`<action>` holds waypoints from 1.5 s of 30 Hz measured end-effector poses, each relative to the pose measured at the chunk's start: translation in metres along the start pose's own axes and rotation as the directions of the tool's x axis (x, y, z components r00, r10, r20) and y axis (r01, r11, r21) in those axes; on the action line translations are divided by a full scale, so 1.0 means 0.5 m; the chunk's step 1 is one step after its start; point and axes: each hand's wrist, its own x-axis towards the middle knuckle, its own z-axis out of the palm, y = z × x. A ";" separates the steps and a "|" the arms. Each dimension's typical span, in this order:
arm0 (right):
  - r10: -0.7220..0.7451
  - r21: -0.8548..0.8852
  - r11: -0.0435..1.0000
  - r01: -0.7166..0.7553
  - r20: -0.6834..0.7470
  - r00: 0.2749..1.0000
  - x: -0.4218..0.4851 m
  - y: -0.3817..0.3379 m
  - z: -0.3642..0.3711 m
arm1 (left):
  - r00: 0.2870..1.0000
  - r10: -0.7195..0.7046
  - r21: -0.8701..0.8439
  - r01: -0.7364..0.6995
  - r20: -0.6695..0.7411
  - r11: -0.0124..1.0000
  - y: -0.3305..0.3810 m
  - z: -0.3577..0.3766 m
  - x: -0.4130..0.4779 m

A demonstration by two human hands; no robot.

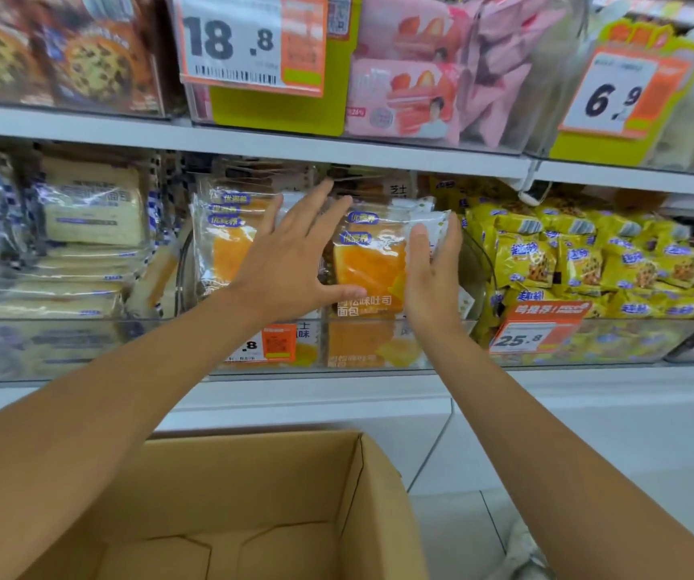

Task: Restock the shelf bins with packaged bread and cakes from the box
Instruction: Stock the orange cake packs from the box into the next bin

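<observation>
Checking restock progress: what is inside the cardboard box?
The cardboard box shows only its bare bottom flaps; no packages are visible. Its near-left part is covered by the left forearm, so that part cannot be checked.

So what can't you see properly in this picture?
- Head view: the cardboard box is cut off by the bottom edge, so I can't tell whether it's fully empty.
- The orange bread packs are partly hidden by the left hand and right hand.
- The price tag under the left wrist shows only ".8".
- The brown packs top left are blurred; their print is unreadable.
</observation>
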 end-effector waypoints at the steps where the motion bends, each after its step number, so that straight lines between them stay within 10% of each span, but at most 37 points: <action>1: -0.042 -0.032 0.999 0.042 0.009 0.999 -0.003 0.003 0.005 | 1.000 -0.002 0.032 0.002 0.008 0.999 0.000 0.002 0.001; 8: -0.247 -0.286 0.926 0.245 0.031 0.969 -0.027 0.017 -0.033 | 0.998 0.022 -0.014 -0.023 -0.061 1.000 0.004 -0.007 -0.022; 12: -0.490 -0.657 0.520 0.546 0.295 0.821 -0.030 0.058 -0.065 | 0.993 0.115 0.022 -0.115 -0.007 0.993 0.015 0.004 -0.052; 15: -0.477 -0.691 0.409 0.596 0.395 0.785 -0.005 0.077 -0.065 | 0.995 0.094 0.002 -0.094 0.036 0.996 0.007 0.006 -0.042; 27: -0.439 -0.800 0.361 0.479 0.308 0.844 -0.036 0.071 -0.060 | 0.998 0.057 -0.001 -0.057 0.033 0.998 0.004 -0.003 -0.052; 36: -0.445 -0.661 0.527 0.534 0.321 0.836 -0.177 0.012 -0.029 | 0.992 -0.029 -0.091 0.018 -0.122 0.996 0.019 -0.046 -0.204; 41: -0.256 -0.557 0.587 0.588 0.562 0.787 -0.340 0.069 0.017 | 0.971 -0.144 -0.221 0.186 0.191 0.957 0.002 -0.035 -0.413; 45: -0.016 -0.558 0.611 0.561 0.700 0.714 -0.480 0.153 0.052 | 0.811 -0.300 -0.157 0.427 0.503 0.891 -0.040 0.014 -0.604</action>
